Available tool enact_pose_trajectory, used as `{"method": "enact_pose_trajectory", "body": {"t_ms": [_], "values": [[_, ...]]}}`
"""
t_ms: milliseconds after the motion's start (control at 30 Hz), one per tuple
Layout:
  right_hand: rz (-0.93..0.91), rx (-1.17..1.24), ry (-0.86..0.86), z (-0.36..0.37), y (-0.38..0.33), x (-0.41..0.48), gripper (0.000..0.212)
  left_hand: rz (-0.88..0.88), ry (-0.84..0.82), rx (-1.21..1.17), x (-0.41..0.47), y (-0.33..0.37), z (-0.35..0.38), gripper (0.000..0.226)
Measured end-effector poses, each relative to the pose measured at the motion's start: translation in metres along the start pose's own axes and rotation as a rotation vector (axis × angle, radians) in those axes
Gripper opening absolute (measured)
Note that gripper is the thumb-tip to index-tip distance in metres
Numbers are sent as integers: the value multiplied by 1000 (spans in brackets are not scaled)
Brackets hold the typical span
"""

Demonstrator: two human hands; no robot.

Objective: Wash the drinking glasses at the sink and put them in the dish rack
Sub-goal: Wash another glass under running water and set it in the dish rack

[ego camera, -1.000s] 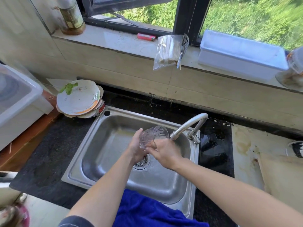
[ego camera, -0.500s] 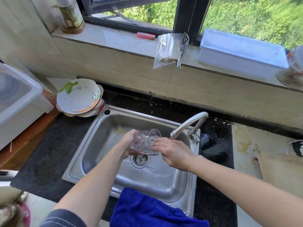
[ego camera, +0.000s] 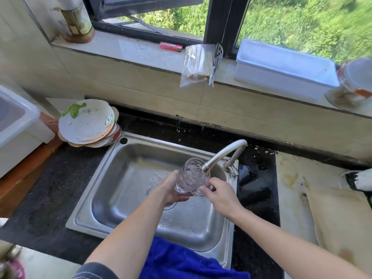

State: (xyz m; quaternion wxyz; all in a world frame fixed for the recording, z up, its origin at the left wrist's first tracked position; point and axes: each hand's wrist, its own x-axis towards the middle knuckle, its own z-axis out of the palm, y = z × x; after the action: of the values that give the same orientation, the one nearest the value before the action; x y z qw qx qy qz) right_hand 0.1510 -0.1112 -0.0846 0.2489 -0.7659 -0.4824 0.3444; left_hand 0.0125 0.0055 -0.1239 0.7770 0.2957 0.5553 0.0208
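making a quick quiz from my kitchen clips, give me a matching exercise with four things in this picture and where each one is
Things
1. drinking glass
2. stack of plates
3. blue cloth
4. lighter

Places
A. on the window sill
B. over the front edge of the sink
C. on the counter at the sink's far left corner
D. in the left hand, under the faucet spout

Pairs: 1-D, 2-C, 3-B, 4-A
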Motion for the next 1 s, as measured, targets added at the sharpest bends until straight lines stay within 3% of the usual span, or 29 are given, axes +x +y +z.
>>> {"method": "enact_pose_trajectory", "body": {"t_ms": [67, 233, 333, 367, 433, 533, 667, 800, 867, 1000], "values": [[15, 20, 2, -6, 5, -2, 28, 67, -5, 68, 2, -1, 6, 35], [-52, -207, -64, -20, 4, 4, 30, 165, -47, 4, -7, 14, 25, 50], [-40, -231, -68, -32, -1, 9, 28, 217, -124, 144, -14, 16, 26, 28], [-38, -210, -60, -36, -2, 11, 28, 219, -137, 186, -15, 16, 24, 21], [-30, -108, -67, -41, -6, 13, 33, 178, -153, 172, -13, 15, 19, 30], [43, 219, -92, -43, -9, 13, 33, 92, -288, -7, -15, 8, 18, 34], [97, 290, -56, -44, -3, 11, 40, 81, -123, 28, -7, -7, 26, 19], [214, 304, -110, -38, 11, 17, 48, 431, 144, 401, -5, 4, 27, 12], [308, 377, -141, -34, 16, 24, 53, 559, 146, 465, -12, 8, 27, 23], [359, 326, -130, -32, 7, 36, 50, 551, 11, 483, -21, 7, 29, 38]]}}
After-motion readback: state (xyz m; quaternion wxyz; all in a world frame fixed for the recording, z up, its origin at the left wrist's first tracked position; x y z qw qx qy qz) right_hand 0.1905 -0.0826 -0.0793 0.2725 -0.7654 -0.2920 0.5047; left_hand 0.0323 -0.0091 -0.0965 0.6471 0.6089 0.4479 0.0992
